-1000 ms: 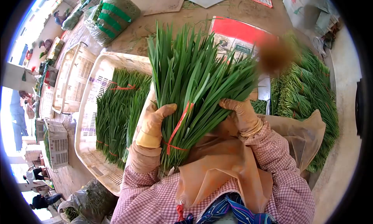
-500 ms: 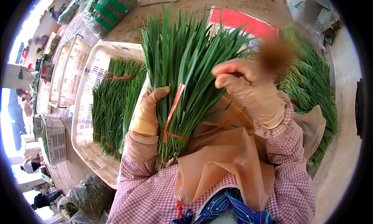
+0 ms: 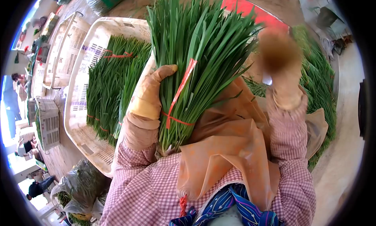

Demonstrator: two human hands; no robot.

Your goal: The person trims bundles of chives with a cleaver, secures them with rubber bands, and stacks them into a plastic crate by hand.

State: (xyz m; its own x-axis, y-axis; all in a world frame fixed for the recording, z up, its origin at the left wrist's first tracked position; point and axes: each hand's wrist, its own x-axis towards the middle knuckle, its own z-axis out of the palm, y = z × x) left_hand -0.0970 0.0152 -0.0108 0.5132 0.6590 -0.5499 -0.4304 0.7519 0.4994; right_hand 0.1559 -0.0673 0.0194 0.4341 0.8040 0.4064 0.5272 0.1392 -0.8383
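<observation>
My gloved left hand is closed around the side of a thick bunch of garlic chives, its thumb lying across the leaves. The bunch stands upright against my lap, leaf tips away from me and pale stem ends near my body. A red tie circles its lower part, with a long tail lying up over the leaves. Off to the right of the bunch, my gloved right hand is raised. A brown blur covers its fingers, and a small shiny spot shows beside it that I cannot identify.
Left of me, a white plastic crate holds tied chive bunches. Loose chives are piled on the right. A brown apron covers my lap. Plastic bags of greens stand at lower left.
My right hand has moved away from the leaves, to the right and outward. The left hand keeps its hold on the chives. The surroundings have shifted upward in view.
</observation>
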